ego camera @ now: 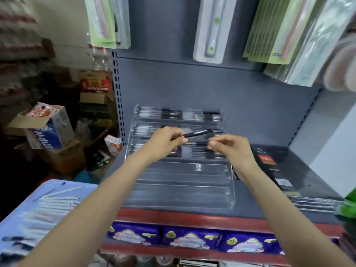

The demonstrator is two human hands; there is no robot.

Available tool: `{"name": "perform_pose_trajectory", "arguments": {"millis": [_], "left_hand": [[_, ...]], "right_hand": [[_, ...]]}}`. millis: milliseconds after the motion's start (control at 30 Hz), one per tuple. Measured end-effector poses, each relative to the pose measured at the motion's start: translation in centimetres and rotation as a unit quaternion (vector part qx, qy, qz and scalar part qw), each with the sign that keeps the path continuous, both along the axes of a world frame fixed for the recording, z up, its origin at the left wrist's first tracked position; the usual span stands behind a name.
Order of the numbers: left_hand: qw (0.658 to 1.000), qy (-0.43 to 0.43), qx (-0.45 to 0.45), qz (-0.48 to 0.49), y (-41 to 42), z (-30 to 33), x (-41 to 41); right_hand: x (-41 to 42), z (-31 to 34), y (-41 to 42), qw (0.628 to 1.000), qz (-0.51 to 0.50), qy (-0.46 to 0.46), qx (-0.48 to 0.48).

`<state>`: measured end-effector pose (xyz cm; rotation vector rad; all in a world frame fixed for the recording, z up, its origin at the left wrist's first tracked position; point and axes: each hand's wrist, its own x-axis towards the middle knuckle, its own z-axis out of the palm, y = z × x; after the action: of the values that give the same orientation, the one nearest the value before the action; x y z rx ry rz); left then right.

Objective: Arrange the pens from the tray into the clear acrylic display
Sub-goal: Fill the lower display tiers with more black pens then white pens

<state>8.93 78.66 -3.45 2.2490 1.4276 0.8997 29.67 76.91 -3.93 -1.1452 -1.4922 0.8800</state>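
A clear acrylic display (pixel 181 174) with stepped tiers stands on the grey shelf; its upper three tiers hold pens, its lower tiers look bare. My left hand (pixel 165 139) pinches a black pen (pixel 194 134) over the middle tiers, the pen lying nearly level and pointing right. My right hand (pixel 229 149) hovers beside it with fingers curled, its fingertips at a black pen part (pixel 202 143); whether it holds that part is unclear. A light blue tray (pixel 57 186) with several pens lies at lower left.
Black boxes (pixel 269 162) lie on the shelf right of the display, with flat packs (pixel 312 203) in front of them. Packaged goods hang above. Purple packets (pixel 190 237) fill the shelf below. Cardboard boxes (pixel 44 130) are piled at left.
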Motion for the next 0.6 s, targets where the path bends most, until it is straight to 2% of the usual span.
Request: {"name": "perform_pose_trajectory", "arguments": {"millis": [133,233,400,600], "left_hand": [[0.994,-0.044,0.021,0.100,1.0,-1.0,0.9],[0.990,-0.066,0.018,0.124,1.2,-1.3,1.7],[0.993,-0.038,-0.001,0.113,1.4,-0.9,3.2],[0.993,-0.028,0.000,0.114,1.6,-0.9,3.6]], "right_hand": [[4.5,-0.6,2.0,0.998,-0.061,-0.002,-0.001],[6.3,-1.4,3.4,0.997,-0.072,-0.037,-0.012],[6.2,-2.6,5.0,0.974,-0.075,-0.208,0.046],[5.8,-2.4,5.8,0.909,-0.016,-0.393,0.134]]}}
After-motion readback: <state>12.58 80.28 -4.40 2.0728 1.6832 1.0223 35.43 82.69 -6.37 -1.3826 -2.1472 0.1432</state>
